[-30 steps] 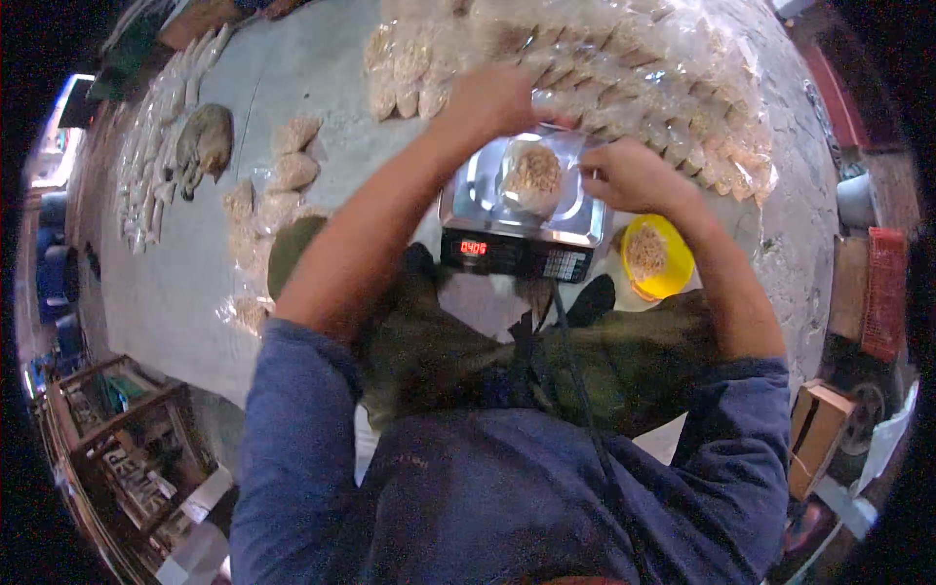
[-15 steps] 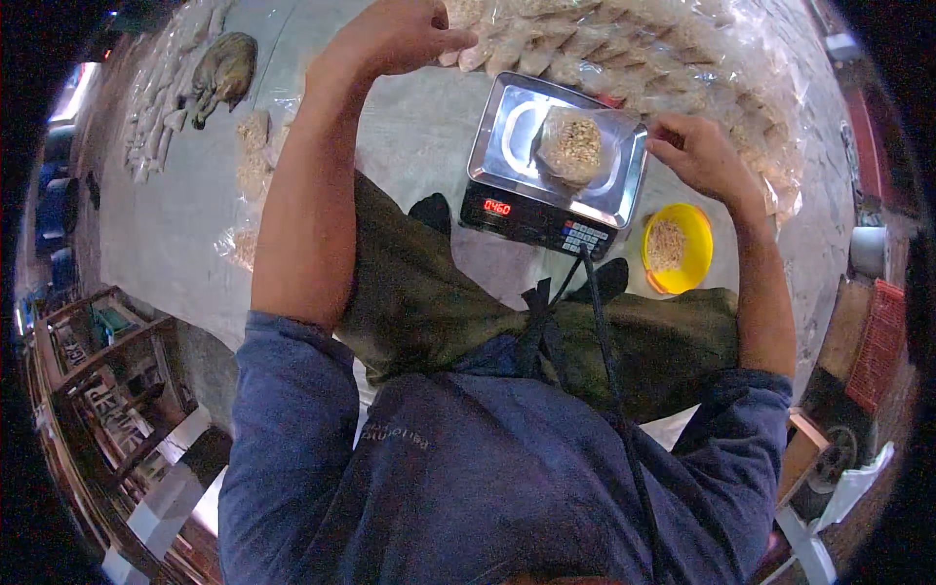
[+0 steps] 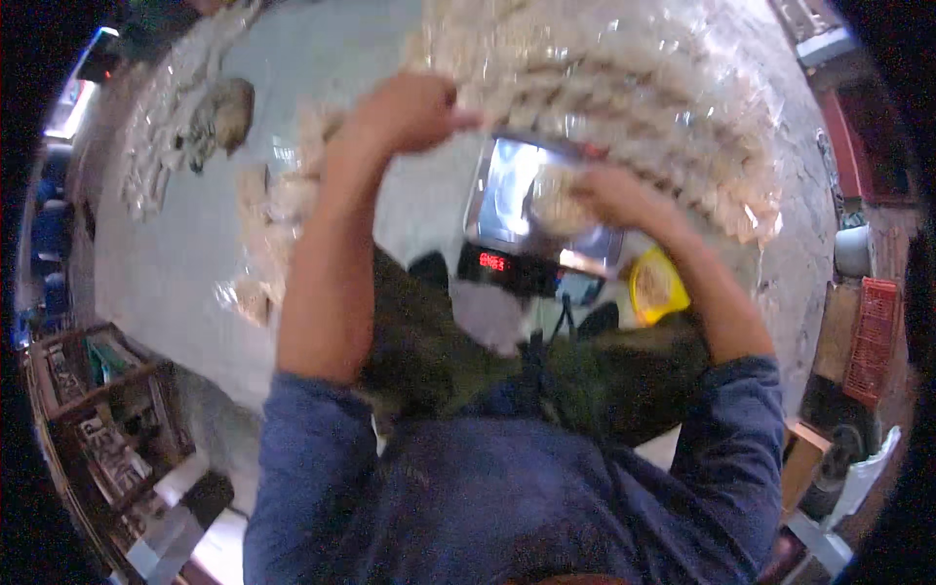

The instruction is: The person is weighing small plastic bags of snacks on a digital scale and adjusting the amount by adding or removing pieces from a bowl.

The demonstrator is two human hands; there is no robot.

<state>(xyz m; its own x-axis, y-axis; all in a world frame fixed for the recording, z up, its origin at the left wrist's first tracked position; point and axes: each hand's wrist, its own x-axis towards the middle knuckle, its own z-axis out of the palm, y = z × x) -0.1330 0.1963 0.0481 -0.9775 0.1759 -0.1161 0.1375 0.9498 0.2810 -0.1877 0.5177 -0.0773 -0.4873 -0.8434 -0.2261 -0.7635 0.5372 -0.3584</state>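
A clear plastic bag of pale, small pieces (image 3: 558,207) lies on the shiny metal tray of a digital scale (image 3: 507,180) in front of me. My right hand (image 3: 619,200) reaches in from the right, its fingers over the bag's upper right part. Motion smears those fingers, so their grip on the bag cannot be made out. My left hand (image 3: 411,112) hovers left of the scale's far corner, close to the packed bags. It looks partly curled with a finger stretched to the right, but blur hides whether anything is in it.
Rows of filled clear bags (image 3: 624,107) cover the floor beyond the scale. More bags (image 3: 258,210) lie left of my left forearm. A yellow bowl (image 3: 663,283) with pale pieces stands by my right knee. A cat (image 3: 232,115) lies at the far left.
My right hand has moved left from the tray's edge to over the bag. My left hand sits lower in the picture, nearer the scale's top edge. The whole view has shifted.
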